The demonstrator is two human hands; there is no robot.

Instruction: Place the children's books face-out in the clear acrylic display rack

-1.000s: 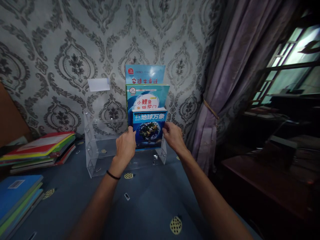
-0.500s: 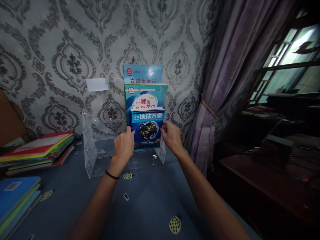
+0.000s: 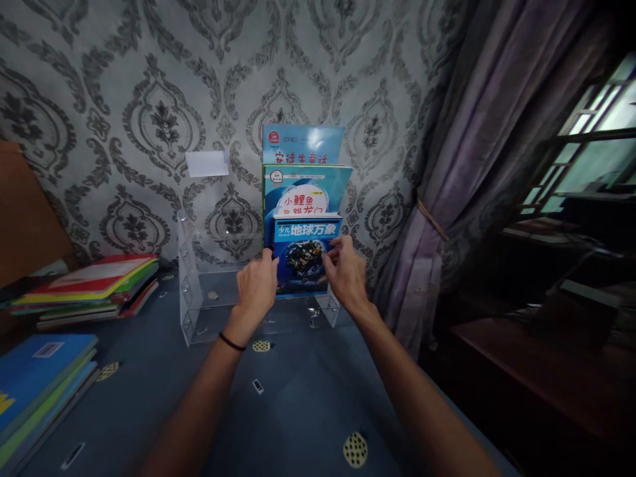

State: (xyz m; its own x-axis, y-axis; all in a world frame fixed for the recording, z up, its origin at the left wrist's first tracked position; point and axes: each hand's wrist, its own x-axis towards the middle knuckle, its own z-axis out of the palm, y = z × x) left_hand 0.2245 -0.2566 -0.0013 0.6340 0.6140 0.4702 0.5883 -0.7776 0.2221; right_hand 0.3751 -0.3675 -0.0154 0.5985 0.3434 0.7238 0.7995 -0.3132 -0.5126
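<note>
A dark blue book (image 3: 303,275) with a globe on its cover stands upright at the front of a clear tiered rack (image 3: 189,291). My left hand (image 3: 257,281) is closed at its left edge, the thumb upward. At the right edge my right hand (image 3: 348,271) has its thumb against the cover and its fingers bent around the side; the fingertips are partly hidden. Behind stands a teal book (image 3: 308,185) with a white oval and red lettering. Taller still, a light blue book (image 3: 308,139) rises at the back.
Stacked thin books with red and yellow covers (image 3: 94,275) lie at the left, with a blue-topped stack (image 3: 44,358) nearer me. A white card (image 3: 207,163) sits above the rack's left part. Patterned wallpaper backs the table (image 3: 298,411); a tied purple curtain (image 3: 412,265) hangs right.
The view has turned slightly left, so everything sits farther right. My right hand has shifted inward over the blue book's right edge, its thumb now on the cover. The left hand stays at the left edge.
</note>
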